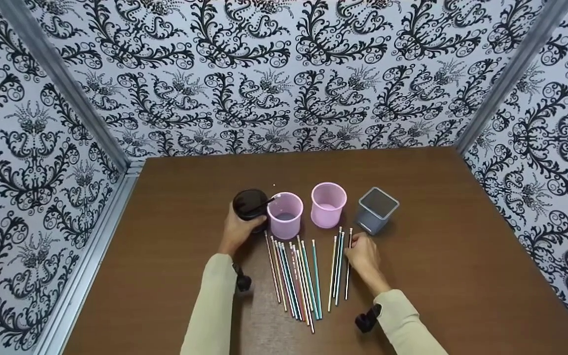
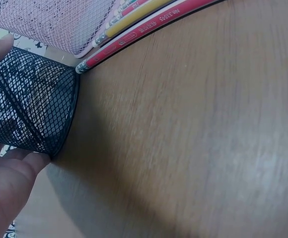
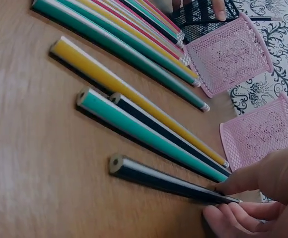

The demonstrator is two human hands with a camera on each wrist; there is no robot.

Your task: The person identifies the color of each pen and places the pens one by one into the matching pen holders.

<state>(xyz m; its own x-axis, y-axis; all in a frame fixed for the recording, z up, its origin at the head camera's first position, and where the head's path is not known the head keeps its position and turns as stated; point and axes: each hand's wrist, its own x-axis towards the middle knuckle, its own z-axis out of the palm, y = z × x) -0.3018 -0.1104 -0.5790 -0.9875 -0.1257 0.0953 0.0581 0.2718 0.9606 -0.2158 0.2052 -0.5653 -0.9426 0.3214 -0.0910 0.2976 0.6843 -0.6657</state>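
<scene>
Pinching a dark pencil [image 3: 166, 180] near its far end — right hand [image 1: 365, 254]; left hand [image 1: 238, 230] curled round black cup [image 2: 35, 96]

Across the top of the frame, the back wall [image 1: 274, 74] is covered in white with black floral scrollwork; the same pattern is carried onto the left wall [image 1: 27, 172] and right wall [image 1: 555, 123]. The upper corners are edged by grey metal posts [image 1: 62, 84]. At lower left, a pale rail [image 1: 91, 256] is seen beside the brown wood-grained tabletop [image 1: 461, 276], by which the lower frame is filled.
</scene>
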